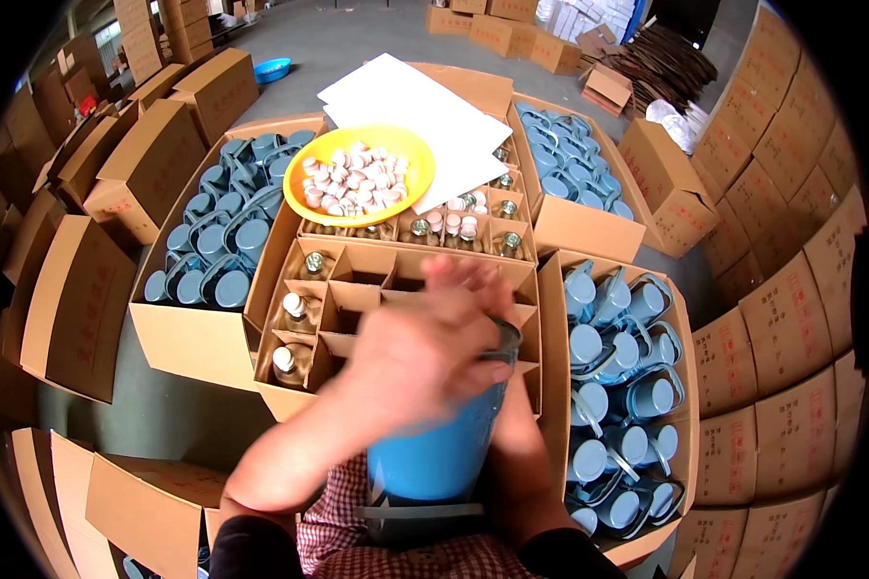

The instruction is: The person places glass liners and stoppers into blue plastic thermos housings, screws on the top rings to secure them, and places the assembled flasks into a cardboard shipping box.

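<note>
A large blue, jug-like vessel [430, 454] stands upright in front of my checked apron, with a darker translucent rim or handle [509, 340] at its upper right. Above it, my left hand [420, 352] crosses the top, curled and smeared by motion. My right hand [465, 282] lies just beyond the left one, blurred too and partly covered by it. Whether either holds a small part is hidden. Past the hands is a divided carton [396, 391] with clear glass bottles, two of them with whitish caps [285, 359], along its left side.
A yellow bowl [294, 188] of pinkish-white caps and white sheets [386, 92] rest on another bottle carton. Open cartons of blue-grey handled jugs stand left [188, 333], right [550, 425] and far right [584, 227]. Stacked cartons [734, 352] wall the right side.
</note>
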Demonstrator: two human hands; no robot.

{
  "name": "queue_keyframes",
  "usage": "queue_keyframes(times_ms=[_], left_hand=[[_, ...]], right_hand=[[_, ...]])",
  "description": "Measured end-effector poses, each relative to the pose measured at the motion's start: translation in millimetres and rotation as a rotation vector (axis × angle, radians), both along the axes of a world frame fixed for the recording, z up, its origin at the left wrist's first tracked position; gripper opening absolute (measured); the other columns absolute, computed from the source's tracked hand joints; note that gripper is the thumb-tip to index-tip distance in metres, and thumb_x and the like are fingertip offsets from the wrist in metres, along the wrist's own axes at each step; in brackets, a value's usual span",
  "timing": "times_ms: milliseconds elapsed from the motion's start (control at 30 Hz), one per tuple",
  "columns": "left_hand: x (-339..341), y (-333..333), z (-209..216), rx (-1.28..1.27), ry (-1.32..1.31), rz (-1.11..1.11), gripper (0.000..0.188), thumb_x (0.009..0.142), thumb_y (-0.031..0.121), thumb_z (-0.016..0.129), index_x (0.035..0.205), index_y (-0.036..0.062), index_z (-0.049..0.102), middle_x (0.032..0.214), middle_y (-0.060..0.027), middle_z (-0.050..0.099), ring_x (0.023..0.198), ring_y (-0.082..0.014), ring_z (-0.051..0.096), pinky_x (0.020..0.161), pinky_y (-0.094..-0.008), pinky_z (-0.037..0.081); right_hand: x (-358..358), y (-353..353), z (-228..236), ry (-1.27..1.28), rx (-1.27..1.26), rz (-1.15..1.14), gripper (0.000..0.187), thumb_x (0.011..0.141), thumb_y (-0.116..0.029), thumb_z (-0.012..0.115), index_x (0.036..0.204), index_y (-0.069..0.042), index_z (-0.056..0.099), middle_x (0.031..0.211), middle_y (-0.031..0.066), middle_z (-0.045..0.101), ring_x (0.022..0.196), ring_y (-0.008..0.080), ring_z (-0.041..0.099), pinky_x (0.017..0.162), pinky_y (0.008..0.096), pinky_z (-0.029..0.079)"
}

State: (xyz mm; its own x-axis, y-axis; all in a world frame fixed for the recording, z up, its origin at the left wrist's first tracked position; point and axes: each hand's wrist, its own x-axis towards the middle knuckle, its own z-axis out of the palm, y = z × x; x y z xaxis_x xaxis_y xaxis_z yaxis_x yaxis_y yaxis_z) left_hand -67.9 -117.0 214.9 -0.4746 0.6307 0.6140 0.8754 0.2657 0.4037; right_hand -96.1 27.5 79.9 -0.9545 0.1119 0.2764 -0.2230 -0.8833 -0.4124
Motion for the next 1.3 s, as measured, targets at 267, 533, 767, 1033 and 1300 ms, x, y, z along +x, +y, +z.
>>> queue_keyframes(times_ms=[267,533,767,1033,1300], left_hand=[[-45.5,-64.2,-39.4,0.226,-0.478,-0.322,0.027,0.078,0.026,0.062,0.078,-0.0010,0.064,0.082,-0.0132,0.062,0.080,-0.0249,0.059,0.070,-0.0332,0.047],[-38.5,-41.6,-41.4,0.303,-0.115,-0.337,0.015,0.074,0.016,0.067,0.075,0.0010,0.065,0.081,-0.0091,0.058,0.076,-0.0245,0.058,0.064,-0.0350,0.047],[-9.7,-5.0,0.8,-0.019,-0.010,-0.009,0.017,0.073,0.022,0.067,0.072,0.0057,0.063,0.076,-0.0060,0.055,0.076,-0.0248,0.060,0.058,-0.0356,0.046],[-45.1,-44.7,-34.3,0.246,-0.186,-0.376,0.019,0.076,0.023,0.062,0.069,0.0061,0.064,0.072,-0.0083,0.055,0.070,-0.0253,0.058,0.058,-0.0349,0.046],[-7.7,-2.4,-1.6,-0.067,0.068,0.034,0.022,0.080,0.026,0.057,0.067,0.0103,0.063,0.075,-0.0048,0.056,0.075,-0.0225,0.060,0.063,-0.0327,0.048]], right_hand=[[49.8,28.3,56.5,0.103,0.949,-0.140,0.078,0.086,-0.066,0.035,0.111,0.006,0.052,0.097,0.0258,0.063,0.093,0.0296,0.063,0.086,0.0351,0.045],[33.5,17.4,38.5,0.110,0.710,-0.066,0.075,0.088,-0.065,0.031,0.105,0.004,0.056,0.082,0.0166,0.063,0.085,0.0274,0.062,0.081,0.0366,0.048],[3.1,8.6,20.9,-0.133,0.306,-0.089,0.056,0.090,-0.053,0.039,0.095,-0.001,0.058,0.063,0.0083,0.054,0.067,0.0211,0.055,0.063,0.0302,0.045],[31.8,7.5,64.9,-0.123,0.816,-0.109,0.039,0.088,-0.033,0.046,0.081,0.003,0.060,0.060,0.0092,0.054,0.064,0.0198,0.056,0.064,0.0281,0.046],[9.6,-5.2,36.0,-0.133,0.233,-0.101,0.037,0.086,-0.034,0.049,0.080,0.001,0.059,0.066,0.0098,0.056,0.068,0.0205,0.055,0.064,0.0291,0.044]])
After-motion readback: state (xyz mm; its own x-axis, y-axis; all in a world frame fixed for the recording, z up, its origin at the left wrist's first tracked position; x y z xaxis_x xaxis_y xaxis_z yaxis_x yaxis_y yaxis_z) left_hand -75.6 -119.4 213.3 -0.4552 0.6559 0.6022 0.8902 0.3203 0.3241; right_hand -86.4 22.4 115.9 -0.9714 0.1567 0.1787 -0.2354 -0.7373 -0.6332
